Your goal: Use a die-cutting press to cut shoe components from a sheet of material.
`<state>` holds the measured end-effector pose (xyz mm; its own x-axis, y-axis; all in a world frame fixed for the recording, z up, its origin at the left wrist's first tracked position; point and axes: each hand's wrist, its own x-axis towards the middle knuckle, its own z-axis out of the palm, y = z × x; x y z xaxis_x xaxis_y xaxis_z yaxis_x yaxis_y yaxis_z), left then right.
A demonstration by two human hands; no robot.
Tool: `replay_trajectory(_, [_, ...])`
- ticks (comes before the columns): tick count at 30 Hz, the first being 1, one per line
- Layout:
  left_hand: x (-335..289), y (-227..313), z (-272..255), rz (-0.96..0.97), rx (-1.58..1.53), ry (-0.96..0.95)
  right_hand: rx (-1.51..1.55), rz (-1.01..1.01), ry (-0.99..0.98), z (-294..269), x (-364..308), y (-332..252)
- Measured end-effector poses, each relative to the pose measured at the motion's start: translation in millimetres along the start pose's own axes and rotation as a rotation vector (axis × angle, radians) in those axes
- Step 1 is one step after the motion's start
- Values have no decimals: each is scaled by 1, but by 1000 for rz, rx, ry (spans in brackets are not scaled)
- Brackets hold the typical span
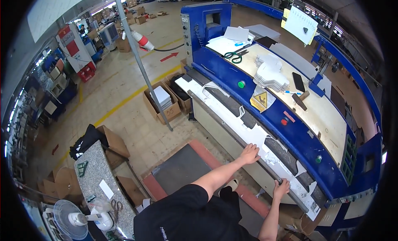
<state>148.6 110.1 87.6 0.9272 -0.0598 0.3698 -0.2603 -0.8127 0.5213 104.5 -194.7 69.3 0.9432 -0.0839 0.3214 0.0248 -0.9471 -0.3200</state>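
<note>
My left hand (250, 154) is closed over the long dark metal bar (227, 128) along the front edge of a blue press machine (215, 71). Farther right on the same bar, my right hand (281, 189) grips it with fingers bent over the top. Just behind the bar lies a white sheet (248, 135) with cut-out shapes, torn in places over a dark bed. A green button (241, 84) and a red button (284, 121) sit on the machine's blue front beam.
On the machine's pale top are stacked white cut-outs (271, 73), a hammer (301, 101), a phone (298, 81) and green-handled scissors (234, 56). A grey pole (143, 60) rises at left. Behind me stand a speckled table (97, 170) and a fan (70, 219). A carton (168, 112) holds white sheets.
</note>
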Motion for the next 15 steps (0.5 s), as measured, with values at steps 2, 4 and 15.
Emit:
replay_trajectory(2, [2, 5, -1, -31, 25, -25, -21, 5, -67, -4, 1, -1])
replay_trajectory(4, [4, 8, -2, -51, 10, -32, -20, 10, -16, -6, 4, -3])
replay_trajectory(15, [-3, 2, 4, -26, 33, 24, 5, -23, -111, 0, -4, 6])
